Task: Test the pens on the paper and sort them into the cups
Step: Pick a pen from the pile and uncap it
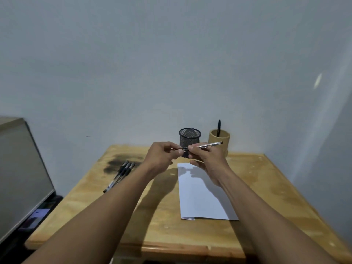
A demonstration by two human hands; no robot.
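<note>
The counter [257, 180], a bare wooden top set against a pale wall, is taken up mostly at its middle by the paper [198, 199], which serves here as the landmark. The sheet is laid lengthwise toward the person, presumably so that a test stroke can be made without reaching; a faint mark is seen near its far edge. Beyond the paper's far edge the mesh cup [189, 139] is stood, and just to the right of that the wooden cup [219, 139], in which one dark pen [218, 127] is already leaning upright, so sorting is judged to be under way. Well to the left of the paper a small bundle of spare pens [122, 173] is laid side by side, kept apart as the untested lot.

Above the paper's far end one clear pen [206, 145] is held level in front of the mesh cup. The right hand [205, 157] is clenched round its barrel, while the left hand [163, 155] is pinched on its dark end, seemingly the cap; whether it is being pulled off or pushed on cannot be told
</note>
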